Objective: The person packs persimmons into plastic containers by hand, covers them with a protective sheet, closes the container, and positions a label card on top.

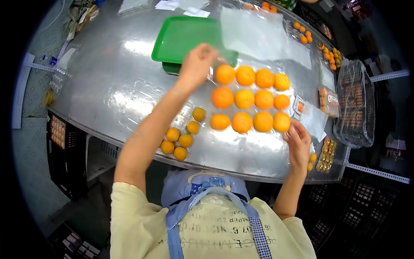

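A clear plastic tray with rows of oranges (244, 99) is in front of me over the metal table. My right hand (298, 140) grips its near right corner, with thumb and fingers at the edge. By the tray's far left corner is my left hand (196, 64), its fingers curled together and somewhat blurred. What they hold, if anything, I cannot make out. Beyond that hand lies a green plastic tray (172, 36), propped on another green container. Left of the oranges, smaller orange fruits (186, 140) sit in a clear tray on the table.
White sheets (248, 32) cover part of the table's far side. More packed fruit (330, 58) and a stack of clear plastic trays (355, 103) are on the right. Dark crates (64, 151) stand below the left edge. The metal tabletop (108, 82) reflects light.
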Demonstrator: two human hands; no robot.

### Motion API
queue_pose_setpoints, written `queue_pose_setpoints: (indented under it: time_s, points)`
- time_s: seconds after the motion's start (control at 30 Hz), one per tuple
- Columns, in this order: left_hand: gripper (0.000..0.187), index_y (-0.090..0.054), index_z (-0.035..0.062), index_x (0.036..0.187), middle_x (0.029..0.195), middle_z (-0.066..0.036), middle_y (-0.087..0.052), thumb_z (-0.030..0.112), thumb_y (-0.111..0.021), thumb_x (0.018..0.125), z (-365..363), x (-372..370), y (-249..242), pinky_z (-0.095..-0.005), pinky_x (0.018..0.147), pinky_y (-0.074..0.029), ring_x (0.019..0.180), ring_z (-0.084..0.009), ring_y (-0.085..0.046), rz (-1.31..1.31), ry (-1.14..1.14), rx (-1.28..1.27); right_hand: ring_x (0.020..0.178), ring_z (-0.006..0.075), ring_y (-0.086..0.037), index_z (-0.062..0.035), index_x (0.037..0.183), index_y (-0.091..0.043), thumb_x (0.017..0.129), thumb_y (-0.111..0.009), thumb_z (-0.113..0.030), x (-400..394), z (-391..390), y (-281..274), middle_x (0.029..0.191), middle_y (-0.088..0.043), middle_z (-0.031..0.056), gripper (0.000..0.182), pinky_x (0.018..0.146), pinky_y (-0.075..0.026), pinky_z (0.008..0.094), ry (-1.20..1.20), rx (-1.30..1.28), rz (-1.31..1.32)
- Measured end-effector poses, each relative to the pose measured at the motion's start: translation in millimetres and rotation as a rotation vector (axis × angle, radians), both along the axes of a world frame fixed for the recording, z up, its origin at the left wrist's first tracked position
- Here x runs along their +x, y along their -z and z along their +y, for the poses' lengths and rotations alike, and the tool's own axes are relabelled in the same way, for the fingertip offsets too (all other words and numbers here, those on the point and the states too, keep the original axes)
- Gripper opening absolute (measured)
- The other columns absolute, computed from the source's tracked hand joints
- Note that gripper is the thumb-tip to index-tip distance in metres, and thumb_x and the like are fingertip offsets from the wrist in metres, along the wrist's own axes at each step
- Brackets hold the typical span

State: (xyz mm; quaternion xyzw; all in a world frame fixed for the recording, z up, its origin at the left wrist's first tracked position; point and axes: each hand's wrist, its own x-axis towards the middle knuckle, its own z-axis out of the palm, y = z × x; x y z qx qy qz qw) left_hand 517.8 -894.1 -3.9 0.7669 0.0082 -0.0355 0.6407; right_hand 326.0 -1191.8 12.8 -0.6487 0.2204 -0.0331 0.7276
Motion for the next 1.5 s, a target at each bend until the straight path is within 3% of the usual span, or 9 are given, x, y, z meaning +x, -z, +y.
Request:
queue_pose_setpoints:
  time_s: [0.1,0.33,0.67,0.8,0.87,0.97,1.0,1.23,1.5]
  points:
    - [0.017,-0.061,0.0097,0.095,0.085,-0.002,-0.064,0.025,-0.059,0.089,44.2,52.2,-24.6,-0.0224,0.045,-0.038,0.064,-0.0082,-0.052,0.027,-0.063,-0.022,0.08,0.0121,-0.06,0.0053,0.115,-0.055,0.09,-0.06,-0.009,73.7,40.6,12.7,0.092,-0.058,0.0055,0.03,0.071,-0.057,0.028,-0.095,0.044,-0.084]
    - [0.021,-0.06,0.0032,0.093,0.087,-0.005,-0.069,0.024,-0.055,0.09,120.4,168.9,4.4,-0.0322,0.048,-0.052,0.068,-0.0162,-0.062,0.0,-0.189,0.161,0.077,0.0181,-0.064,0.0076,0.115,-0.053,0.088,-0.059,-0.007,202.0,125.1,58.2,0.089,-0.058,0.008,0.031,0.073,-0.057,0.0296,-0.184,0.102,-0.075]
    - [0.024,-0.066,0.0054,0.099,0.087,-0.004,-0.071,0.025,-0.057,0.089,144.6,214.5,67.9,-0.0339,0.055,-0.055,0.074,-0.0169,-0.066,0.078,-0.171,0.249,0.075,0.0211,-0.067,0.0112,0.114,-0.052,0.087,-0.058,-0.008,229.8,144.7,80.9,0.089,-0.061,0.0113,0.034,0.067,-0.058,0.0288,-0.213,-0.031,0.056]
    - [0.03,-0.064,0.0074,0.111,0.096,-0.004,-0.069,0.027,-0.058,0.09,147.3,212.7,60.5,-0.0303,0.067,-0.055,0.085,-0.0149,-0.064,0.099,-0.16,0.765,0.073,0.0202,-0.068,0.0114,0.113,-0.056,0.088,-0.058,-0.009,230.6,136.9,82.7,0.089,-0.064,0.0147,0.032,0.064,-0.057,0.0283,-0.295,-0.274,0.04]
    - [0.031,-0.064,0.0081,0.113,0.1,-0.004,-0.069,0.027,-0.06,0.089,150.6,201.3,55.5,-0.0297,0.075,-0.053,0.091,-0.0151,-0.064,0.001,-0.165,1.019,0.074,0.0195,-0.068,0.0098,0.111,-0.059,0.088,-0.058,-0.01,224.3,130.2,76.6,0.091,-0.065,0.0158,0.03,0.062,-0.057,0.0281,-0.332,-0.362,0.048]
    - [0.038,-0.061,0.0001,0.113,0.096,-0.016,-0.068,0.021,-0.06,0.081,173.2,161.7,51.9,-0.0342,0.079,-0.052,0.086,-0.025,-0.066,-0.229,-0.223,0.545,0.072,0.0178,-0.068,0.0062,0.11,-0.062,0.088,-0.059,-0.01,197.6,125.9,64.8,0.09,-0.067,0.0145,0.028,0.061,-0.055,0.0272,-0.321,-0.407,0.018]
    - [0.034,-0.063,0.0012,0.111,0.096,-0.014,-0.068,0.019,-0.062,0.083,178.1,136.5,45.4,-0.0318,0.077,-0.052,0.085,-0.0207,-0.065,-0.237,-0.23,0.431,0.072,0.0176,-0.067,0.0062,0.11,-0.061,0.088,-0.059,-0.01,185.1,123.1,65.3,0.089,-0.067,0.0143,0.028,0.061,-0.055,0.0271,-0.314,-0.399,0.006]
    - [0.029,-0.065,0.0063,0.111,0.107,-0.008,-0.068,0.018,-0.064,0.085,288.4,-30.0,121.8,-0.0284,0.086,-0.048,0.099,-0.0188,-0.064,-0.151,-0.381,0.298,0.074,0.0165,-0.065,0.0046,0.114,-0.059,0.09,-0.056,-0.01,66.7,106.0,131.5,0.09,-0.066,0.0123,0.029,0.066,-0.054,0.0263,-0.565,-0.281,0.295]
    - [0.04,-0.062,0.0057,0.113,0.115,-0.018,-0.061,0.026,-0.066,0.079,339.5,-168.1,167.9,-0.0397,0.093,-0.043,0.108,-0.0327,-0.057,-0.032,-0.572,1.059,0.089,0.0195,-0.066,0.0064,0.13,-0.045,0.093,-0.054,-0.014,-8.9,154.1,151.7,0.109,-0.064,0.0156,0.043,0.078,-0.054,0.0277,-0.817,-0.079,0.47]
